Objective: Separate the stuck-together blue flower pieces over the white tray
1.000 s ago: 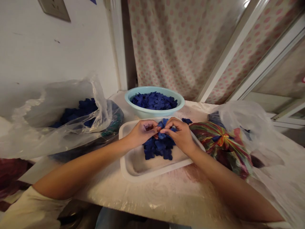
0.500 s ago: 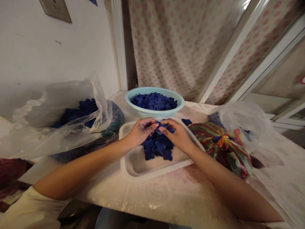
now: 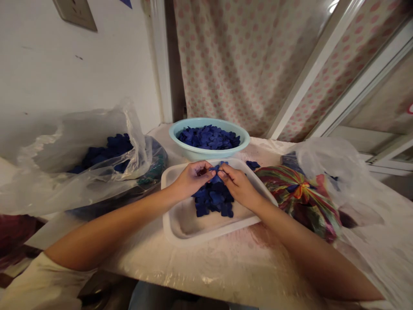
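My left hand [image 3: 195,176] and my right hand [image 3: 237,183] meet above a white tray [image 3: 171,228]. Both pinch a blue fabric flower petal piece [image 3: 217,174] between thumb and fingertips. Under them, a heap of dark blue petal pieces [image 3: 214,200] lies in the tray. My fingers cover part of the held piece and the top of the heap. Just behind the tray stands a pale blue basin [image 3: 209,151], filled with more blue petal pieces [image 3: 209,137].
At left sits an open clear plastic bag [image 3: 135,159] holding blue pieces. A knotted multicoloured bag [image 3: 301,193] and another clear bag [image 3: 329,159] are at right. A small blue clump [image 3: 253,165] lies behind the tray. A dotted curtain [image 3: 232,64] hangs beyond the table.
My right hand's fingers have curled in closer, tightening their pinch beside the left fingertips. The held blue piece has shifted slightly. The tray, basin and bags stay where they were.
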Action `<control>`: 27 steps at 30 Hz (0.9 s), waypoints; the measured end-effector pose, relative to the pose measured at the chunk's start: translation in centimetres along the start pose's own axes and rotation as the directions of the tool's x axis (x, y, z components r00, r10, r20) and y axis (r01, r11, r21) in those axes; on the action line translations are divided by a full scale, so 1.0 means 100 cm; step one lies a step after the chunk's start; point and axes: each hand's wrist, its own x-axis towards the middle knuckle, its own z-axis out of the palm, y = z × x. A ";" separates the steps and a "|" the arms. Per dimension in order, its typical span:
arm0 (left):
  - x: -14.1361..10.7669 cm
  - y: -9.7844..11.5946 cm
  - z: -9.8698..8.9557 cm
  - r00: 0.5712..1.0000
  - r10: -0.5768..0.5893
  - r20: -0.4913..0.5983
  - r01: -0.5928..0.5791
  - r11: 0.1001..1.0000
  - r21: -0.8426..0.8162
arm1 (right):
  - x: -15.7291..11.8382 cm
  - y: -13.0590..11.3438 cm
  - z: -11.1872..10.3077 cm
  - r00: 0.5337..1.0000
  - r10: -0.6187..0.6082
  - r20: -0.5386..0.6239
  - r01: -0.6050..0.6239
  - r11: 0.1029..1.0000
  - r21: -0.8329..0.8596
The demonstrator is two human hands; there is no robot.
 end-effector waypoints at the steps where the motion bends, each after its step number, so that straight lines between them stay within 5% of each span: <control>1: 0.000 0.000 0.000 1.000 -0.006 -0.002 0.006 1.000 0.005 | 0.000 0.000 0.000 1.000 0.004 -0.005 -0.004 1.000 -0.014; 8: -0.002 -0.001 0.001 1.000 -0.023 0.021 0.024 0.998 -0.059 | 0.002 0.001 0.000 0.997 0.055 -0.057 -0.061 0.993 -0.105; 15: -0.006 0.017 -0.007 0.985 0.044 -0.167 -0.058 0.995 -0.083 | 0.005 0.009 -0.001 0.982 0.145 -0.119 -0.162 0.975 -0.153; 19: -0.011 0.036 -0.019 0.967 0.148 -0.209 -0.166 0.983 -0.074 | 0.010 0.008 -0.004 0.982 0.173 0.079 -0.150 0.960 -0.235; 22: -0.013 0.045 -0.026 0.961 0.187 -0.204 -0.211 0.972 -0.102 | 0.016 0.008 -0.015 0.928 0.218 0.301 -0.131 0.950 -0.285; 27: -0.015 0.050 -0.030 0.951 0.232 -0.202 -0.252 0.964 -0.079 | 0.023 0.008 -0.046 0.902 0.255 0.349 -0.139 0.936 -0.325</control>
